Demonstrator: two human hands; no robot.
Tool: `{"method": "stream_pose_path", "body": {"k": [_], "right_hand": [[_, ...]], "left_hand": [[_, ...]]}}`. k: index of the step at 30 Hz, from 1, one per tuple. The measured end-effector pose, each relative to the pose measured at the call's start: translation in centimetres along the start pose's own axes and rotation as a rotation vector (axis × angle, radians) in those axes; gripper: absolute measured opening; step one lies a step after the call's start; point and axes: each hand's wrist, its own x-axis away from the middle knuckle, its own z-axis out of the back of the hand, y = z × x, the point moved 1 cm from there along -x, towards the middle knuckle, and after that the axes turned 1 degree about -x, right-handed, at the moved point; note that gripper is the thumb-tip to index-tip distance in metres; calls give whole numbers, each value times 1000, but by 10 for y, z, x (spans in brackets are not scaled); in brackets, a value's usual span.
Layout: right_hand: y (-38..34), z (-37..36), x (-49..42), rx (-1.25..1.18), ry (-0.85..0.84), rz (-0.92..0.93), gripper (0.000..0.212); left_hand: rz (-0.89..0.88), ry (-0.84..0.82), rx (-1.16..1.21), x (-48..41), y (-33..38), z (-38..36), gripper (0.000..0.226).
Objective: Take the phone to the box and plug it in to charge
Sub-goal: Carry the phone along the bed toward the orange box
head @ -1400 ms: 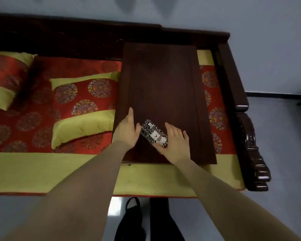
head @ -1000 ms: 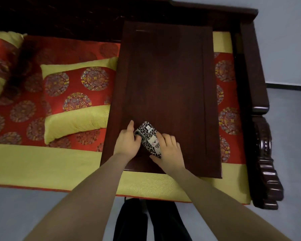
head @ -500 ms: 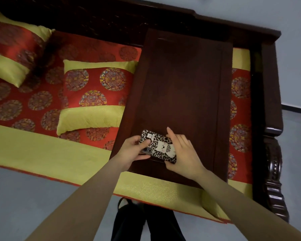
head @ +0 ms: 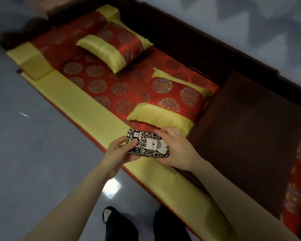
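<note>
Now the carrying step is in hand. Largest in view is the wooden couch (head: 189, 40) with its red-and-gold seat cushion (head: 97, 84), two pillows (head: 169, 108) lying on it, and a dark wooden worktop (head: 247, 129) set across its right end. The phone (head: 147, 143) is off that worktop and in the air, above the gold front edge of the cushion, back upward — a leopard-print case with a small white cartoon figure on it. The left hand (head: 117, 153) has its fingers closed on the camera end, thumb on top; the right hand (head: 176, 150) wraps the other end from behind and below.

No box, cable or charger shows anywhere, so the next move, as I judge it, is to turn away from the couch and find the box — then free one hand for the plug.

A tiny mark near the case's top corner may be lettering, but it is too small to read.
</note>
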Motion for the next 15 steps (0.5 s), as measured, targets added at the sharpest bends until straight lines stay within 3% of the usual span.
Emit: {"method": "stream_pose_path", "body": {"k": [7, 12, 15], "right_hand": [[-163, -58, -123, 36, -110, 226, 93], [-255, -84, -197, 110, -92, 319, 87], [-303, -95, -244, 150, -101, 355, 82]], "left_hand": [[-132, 193, 182, 65, 41, 188, 42], [-214, 295, 285, 89, 81, 285, 23], [-234, 348, 315, 93, 108, 338, 26]]}}
